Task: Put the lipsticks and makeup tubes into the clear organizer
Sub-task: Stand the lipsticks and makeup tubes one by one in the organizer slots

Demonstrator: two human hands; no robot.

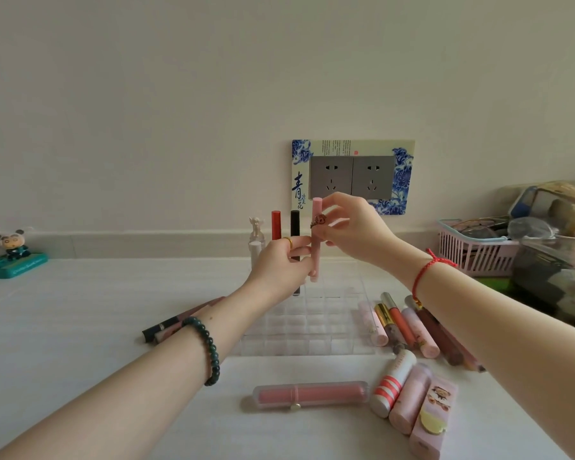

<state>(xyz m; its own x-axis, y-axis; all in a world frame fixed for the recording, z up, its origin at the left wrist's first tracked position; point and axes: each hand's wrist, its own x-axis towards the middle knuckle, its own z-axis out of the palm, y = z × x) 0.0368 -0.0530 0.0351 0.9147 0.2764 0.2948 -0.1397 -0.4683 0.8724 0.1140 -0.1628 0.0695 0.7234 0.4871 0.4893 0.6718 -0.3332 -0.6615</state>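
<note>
- A plain cream wall point(180, 94) fills the upper half of the view, evenly lit by soft light.
- A double grey socket point(352, 177) sits low on the wall, framed by a blue-and-white floral surround point(301, 180).
- A pale skirting strip point(130, 242) runs along the wall's foot, meeting a white tabletop point(97, 303).
- A panda figurine point(12, 247) stands at far left; a pink slatted basket point(468, 250) of oddments sits at far right.
</note>
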